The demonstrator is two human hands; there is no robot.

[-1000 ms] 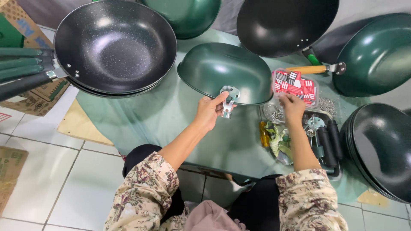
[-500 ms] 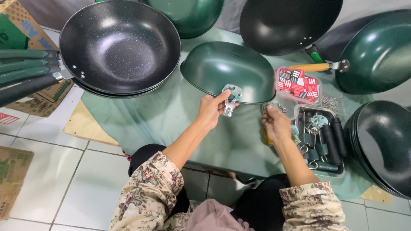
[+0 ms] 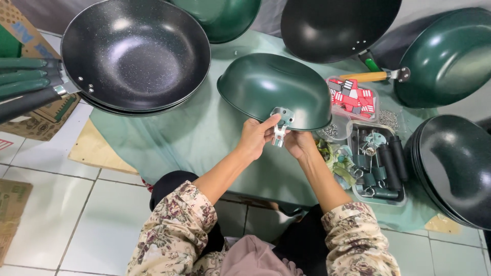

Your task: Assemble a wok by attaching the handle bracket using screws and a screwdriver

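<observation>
Both hands at the metal handle bracket (image 3: 282, 122) of an upturned green wok (image 3: 273, 92).

The left hand (image 3: 255, 137) pinches the shiny, stamped bracket at the wok's near rim; the right hand (image 3: 298, 143) curls just beneath it, its grip hidden. The wok's matte, domed shell lies on a green tablecloth (image 3: 204, 138); right of it, a clear tray (image 3: 377, 159) holds black handles. White floor tiles show below.

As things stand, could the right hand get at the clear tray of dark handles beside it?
Probably yes. The right hand is at the metal bracket on the upturned green pan; the tray lies open-topped just right of it, nothing between.
</observation>
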